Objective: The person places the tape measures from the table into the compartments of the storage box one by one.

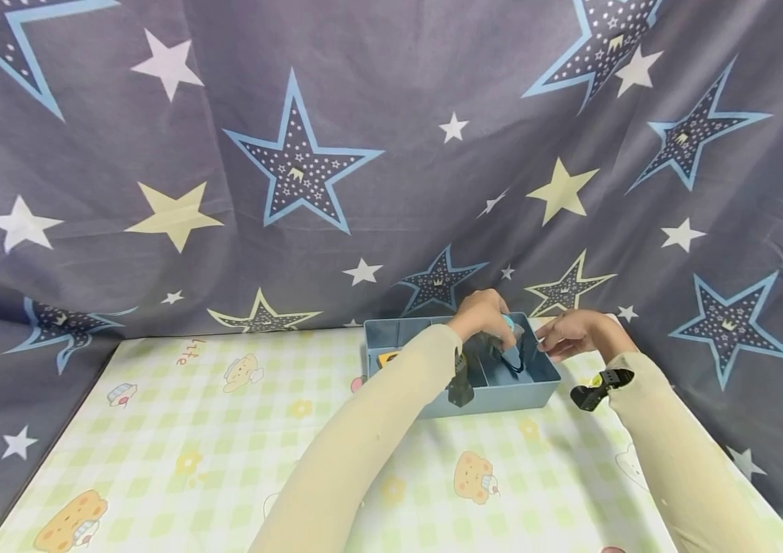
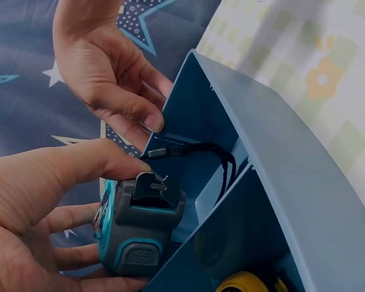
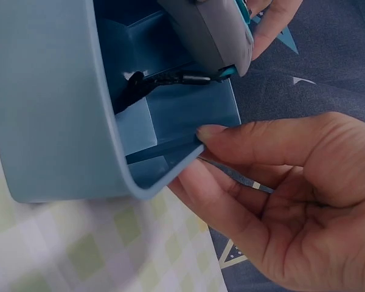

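My left hand (image 1: pixel 484 316) grips a grey and teal tape measure (image 2: pixel 145 228), thumb by its metal belt clip (image 2: pixel 153 190) and fingers around the other side. The tape measure is over the right end compartment of a blue divided box (image 1: pixel 522 395). A black wrist strap (image 2: pixel 216 152) trails from it down into that compartment. With thumb and fingers on either side, my right hand (image 3: pixel 280 188) pinches the box's end wall near the top edge (image 3: pixel 176 173).
Inside the box, a yellow and black object (image 2: pixel 246 283) lies beyond the divider (image 2: pixel 225 213). A checked cloth (image 1: pixel 225 461) covers the table. Close behind the box hangs a dark star-patterned curtain (image 1: pixel 398 192).
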### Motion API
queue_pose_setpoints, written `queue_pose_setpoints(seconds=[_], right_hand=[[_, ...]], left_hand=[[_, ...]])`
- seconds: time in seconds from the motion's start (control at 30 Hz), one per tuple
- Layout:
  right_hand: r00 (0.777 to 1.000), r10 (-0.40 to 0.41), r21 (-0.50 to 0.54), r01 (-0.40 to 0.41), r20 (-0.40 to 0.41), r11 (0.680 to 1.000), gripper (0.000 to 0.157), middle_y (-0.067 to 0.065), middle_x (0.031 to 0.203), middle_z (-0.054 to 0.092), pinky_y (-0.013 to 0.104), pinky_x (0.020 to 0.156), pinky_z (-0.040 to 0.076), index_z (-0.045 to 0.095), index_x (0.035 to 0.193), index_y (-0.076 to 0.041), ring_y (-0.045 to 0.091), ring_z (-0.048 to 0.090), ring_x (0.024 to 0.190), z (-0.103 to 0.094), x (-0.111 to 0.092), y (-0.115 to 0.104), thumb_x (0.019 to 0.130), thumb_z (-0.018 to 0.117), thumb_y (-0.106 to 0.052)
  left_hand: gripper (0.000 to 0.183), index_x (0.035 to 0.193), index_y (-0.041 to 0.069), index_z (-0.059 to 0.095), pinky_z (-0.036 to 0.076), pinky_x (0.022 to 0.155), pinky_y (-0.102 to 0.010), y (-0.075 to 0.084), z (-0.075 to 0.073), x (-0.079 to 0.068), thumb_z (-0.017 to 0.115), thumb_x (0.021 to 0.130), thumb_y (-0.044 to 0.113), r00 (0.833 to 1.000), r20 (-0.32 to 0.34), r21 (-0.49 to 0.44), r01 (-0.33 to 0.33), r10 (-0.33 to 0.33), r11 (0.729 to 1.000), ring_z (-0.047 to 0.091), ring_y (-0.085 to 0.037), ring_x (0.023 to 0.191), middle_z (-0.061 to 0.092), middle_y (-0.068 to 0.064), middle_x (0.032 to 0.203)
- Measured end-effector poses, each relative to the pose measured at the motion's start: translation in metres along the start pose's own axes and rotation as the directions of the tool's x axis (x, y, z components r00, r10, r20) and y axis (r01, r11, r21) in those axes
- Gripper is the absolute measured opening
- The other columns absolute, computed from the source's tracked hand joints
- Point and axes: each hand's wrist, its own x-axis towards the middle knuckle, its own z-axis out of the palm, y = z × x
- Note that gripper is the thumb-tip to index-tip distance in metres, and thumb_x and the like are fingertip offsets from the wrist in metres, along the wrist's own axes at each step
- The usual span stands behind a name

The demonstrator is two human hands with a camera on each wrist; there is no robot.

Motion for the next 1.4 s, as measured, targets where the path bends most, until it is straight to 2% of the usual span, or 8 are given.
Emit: queue_pose_setpoints(seconds=[0.13, 0.27, 0.43, 0.73, 0.9, 1.03, 1.27, 1.4], right_hand=[[1.0, 0.004, -0.002, -0.004, 0.021, 1.0, 0.068, 0.033, 0.157, 0.034, 0.028, 0.089, 0.059, 0.027, 0.153, 0.015, 0.015, 0.065, 0.104, -0.001, 0.003, 0.001, 0.097, 0.061, -0.004], [0.997, -0.006, -0.002, 0.006, 0.072, 1.0, 0.073, 0.035, 0.157, 0.033, 0.027, 0.09, 0.058, 0.027, 0.153, 0.016, 0.021, 0.063, 0.113, -0.007, 0.005, 0.003, 0.094, 0.066, -0.006], [0.999, -0.008, 0.002, 0.008, 0.042, 1.0, 0.071, 0.035, 0.155, 0.037, 0.027, 0.089, 0.059, 0.03, 0.151, 0.016, 0.018, 0.065, 0.105, -0.006, 0.004, 0.002, 0.093, 0.065, -0.004], [0.999, 0.003, -0.003, -0.003, -0.034, 1.0, 0.063, 0.031, 0.151, 0.044, 0.029, 0.087, 0.06, 0.033, 0.151, 0.016, 0.016, 0.065, 0.101, -0.001, 0.001, -0.001, 0.096, 0.059, 0.001], [0.999, 0.006, -0.004, -0.006, -0.033, 1.0, 0.062, 0.032, 0.152, 0.044, 0.029, 0.089, 0.059, 0.034, 0.15, 0.015, 0.017, 0.065, 0.105, 0.001, 0.001, -0.001, 0.095, 0.059, 0.001], [0.999, 0.003, 0.0, -0.003, -0.032, 1.0, 0.062, 0.03, 0.15, 0.047, 0.029, 0.089, 0.06, 0.035, 0.15, 0.015, 0.016, 0.065, 0.102, 0.002, -0.001, 0.0, 0.095, 0.059, 0.002], [1.0, -0.005, -0.001, 0.005, -0.026, 1.0, 0.061, 0.026, 0.142, 0.055, 0.029, 0.088, 0.06, 0.036, 0.149, 0.016, 0.012, 0.066, 0.095, 0.001, 0.0, 0.0, 0.094, 0.06, 0.002], [1.0, -0.009, 0.006, 0.01, -0.024, 1.0, 0.062, 0.025, 0.141, 0.056, 0.029, 0.089, 0.059, 0.036, 0.149, 0.017, 0.013, 0.065, 0.097, 0.0, 0.001, 0.0, 0.093, 0.059, 0.004]], left_hand=[[0.025, 0.081, 0.017, 0.071, 0.041, 0.053, -0.022, 0.002, 0.003, 0.004, 0.087, 0.062, 0.017, 1.0, -0.005, 0.057, 0.022, -0.022, 0.998, 0.049, -0.012, 0.063, 0.062, 0.008, 0.074], [0.039, 0.055, 0.019, 0.049, 0.036, 0.049, -0.024, 0.006, 0.008, 0.008, 0.087, 0.063, 0.02, 0.998, -0.001, 0.161, 0.067, -0.068, 0.985, 0.042, -0.013, 0.056, 0.046, 0.006, 0.056], [0.025, 0.073, 0.019, 0.067, 0.045, 0.055, -0.026, 0.013, 0.012, 0.011, 0.088, 0.06, 0.02, 0.992, -0.035, 0.233, 0.128, -0.124, 0.964, 0.053, -0.015, 0.068, 0.062, 0.005, 0.074], [0.04, 0.097, 0.014, 0.072, 0.049, 0.059, -0.026, 0.019, 0.014, 0.006, 0.089, 0.061, 0.018, 0.991, -0.065, 0.208, 0.131, -0.12, 0.969, 0.056, -0.017, 0.077, 0.067, 0.001, 0.089], [0.027, 0.076, 0.015, 0.067, 0.045, 0.056, -0.026, 0.017, 0.017, 0.005, 0.089, 0.061, 0.017, 0.996, -0.056, 0.187, 0.085, -0.075, 0.979, 0.052, -0.016, 0.07, 0.06, 0.004, 0.072], [0.042, 0.053, 0.018, 0.046, 0.033, 0.046, -0.025, 0.015, 0.019, 0.009, 0.087, 0.062, 0.014, 1.0, -0.003, 0.157, 0.017, -0.017, 0.987, 0.039, -0.014, 0.055, 0.039, 0.005, 0.052], [0.022, 0.072, 0.014, 0.07, 0.035, 0.05, -0.02, 0.016, 0.017, 0.001, 0.089, 0.061, 0.014, 0.993, -0.079, 0.148, -0.077, 0.09, 0.986, 0.043, -0.011, 0.059, 0.06, 0.008, 0.064], [0.052, 0.053, 0.018, 0.039, 0.028, 0.045, -0.023, 0.015, 0.015, 0.004, 0.089, 0.061, 0.012, 0.995, -0.062, 0.118, -0.074, 0.081, 0.99, 0.032, -0.012, 0.051, 0.03, 0.006, 0.049]])
